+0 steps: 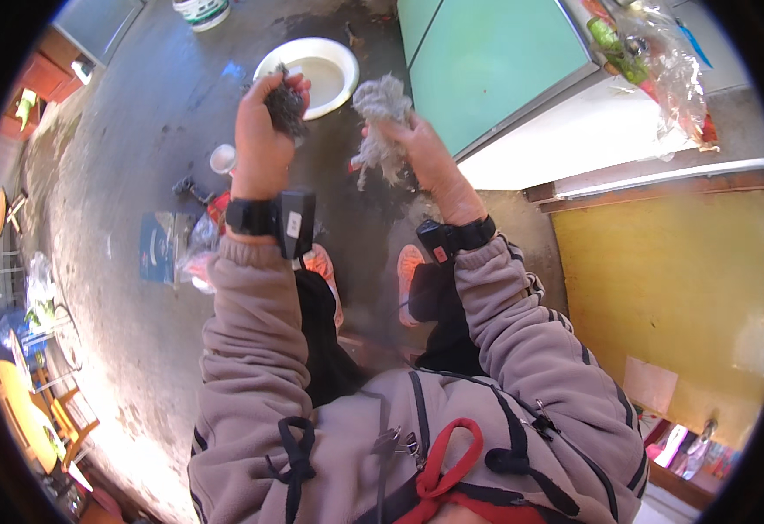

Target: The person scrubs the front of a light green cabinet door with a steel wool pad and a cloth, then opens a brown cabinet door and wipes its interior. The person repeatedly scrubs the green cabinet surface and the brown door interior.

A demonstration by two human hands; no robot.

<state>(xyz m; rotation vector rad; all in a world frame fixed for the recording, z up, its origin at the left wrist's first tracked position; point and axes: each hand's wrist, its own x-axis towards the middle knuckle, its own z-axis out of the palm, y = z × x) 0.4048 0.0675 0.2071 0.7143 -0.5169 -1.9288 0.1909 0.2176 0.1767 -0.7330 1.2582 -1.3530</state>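
My left hand [265, 131] is closed around a dark grey scouring pad [285, 108], perhaps of steel wool. In my right hand [421, 147] is a bunched, wet-looking light grey rag [382, 105], whose ragged ends hang below the fingers. Both hands are raised in front of me, a short way apart. Beyond them on the floor stands a white basin [339, 59] holding cloudy water; my left hand overlaps its near left rim in the view. Whether either hand touches the basin is not plain.
To the right is a pale green cabinet [493, 85], with plastic bags [667, 78] near its corner. A yellow panel [657, 281] stands nearer me. Left on the concrete floor [113, 177] lie a blue box [157, 245] and a white cup [223, 158]. A bucket [202, 13] stands farther off.
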